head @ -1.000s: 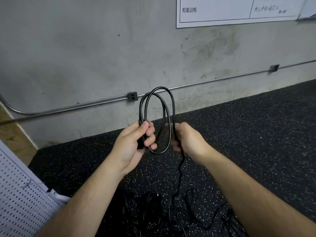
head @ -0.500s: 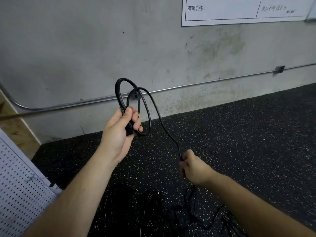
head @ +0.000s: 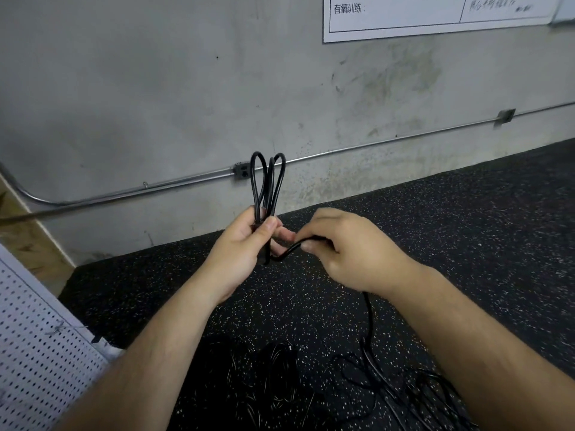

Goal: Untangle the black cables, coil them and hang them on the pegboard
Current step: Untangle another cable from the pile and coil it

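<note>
Black cable (head: 259, 181), white-speckled black floor (head: 435, 228)

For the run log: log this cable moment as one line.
phase: coiling | left hand: grips cable loops | right hand: pinches loose cable run beside it | cable pile: on floor | pegboard: lower left

A grey concrete wall (head: 155, 88) rises beyond the left hand (head: 239, 247). A metal pipe (head: 124, 192) runs along it, with a small junction box (head: 241, 171) just above that hand. A white printed sheet (head: 435, 17) hangs high above the right hand (head: 348, 253). Black speckled floor (head: 466, 228) lies beneath both.
</note>
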